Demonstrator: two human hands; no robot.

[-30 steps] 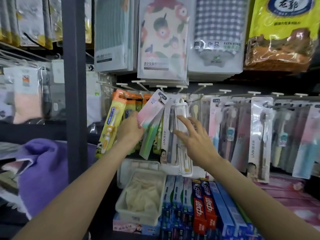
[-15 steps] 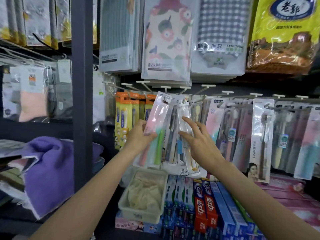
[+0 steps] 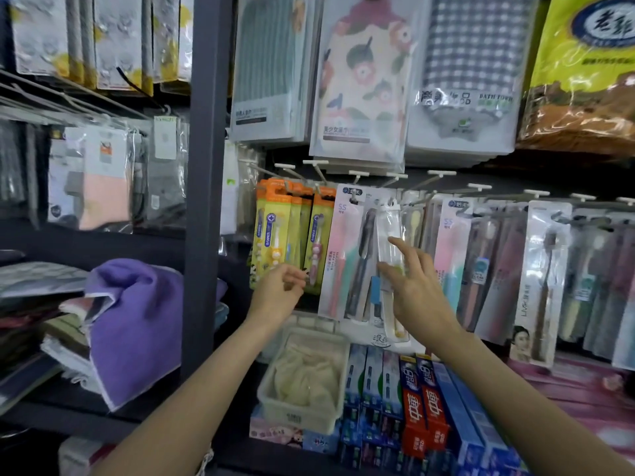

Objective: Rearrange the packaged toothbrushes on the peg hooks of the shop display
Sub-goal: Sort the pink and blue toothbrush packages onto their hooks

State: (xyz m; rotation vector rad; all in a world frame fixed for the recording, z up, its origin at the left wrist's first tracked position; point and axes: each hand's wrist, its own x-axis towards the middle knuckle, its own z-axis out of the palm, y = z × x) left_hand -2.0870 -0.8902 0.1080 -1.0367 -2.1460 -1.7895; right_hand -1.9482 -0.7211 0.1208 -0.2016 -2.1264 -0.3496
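A pink and green toothbrush pack [image 3: 338, 255] hangs straight on a peg hook [image 3: 357, 173], with a dark-brush pack behind it. My left hand [image 3: 278, 290] hovers just left of it, fingers loosely curled, holding nothing. My right hand [image 3: 415, 286] rests its straight fingers on a clear toothbrush pack [image 3: 390, 221] hanging to the right of the pink one. Orange and yellow children's toothbrush packs [image 3: 271, 235] hang to the left. More toothbrush packs [image 3: 543, 269] fill the hooks to the right.
A dark upright post [image 3: 206, 166] stands left of the display, with a purple towel [image 3: 137, 321] on the shelf beyond it. Below the hooks sit a plastic basket [image 3: 302, 407] and toothpaste boxes [image 3: 422, 400]. Packaged towels [image 3: 360, 80] hang above.
My left hand swung the tilted pink and green pack down until it hangs straight, then let go and drew back left. My right hand stayed on the clear pack.
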